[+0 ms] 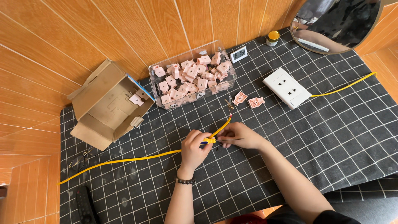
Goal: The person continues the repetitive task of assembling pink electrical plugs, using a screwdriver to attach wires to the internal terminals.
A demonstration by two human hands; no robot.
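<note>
The left hand [195, 146] grips the yellow cable [137, 158] tight on the black checked cloth [331, 137]. The right hand [239, 135] pinches its thin wires. It looks like wire-sorting time; the pink connectors [248, 100] sit near, so careful fingers are needed

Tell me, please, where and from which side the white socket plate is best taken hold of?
Probably by the two long edges of the white socket plate, coming from above: it lies flat on the black grid cloth, slightly raised, with bare cloth alongside. Avoid the right end, where the yellow cable meets it.
</note>
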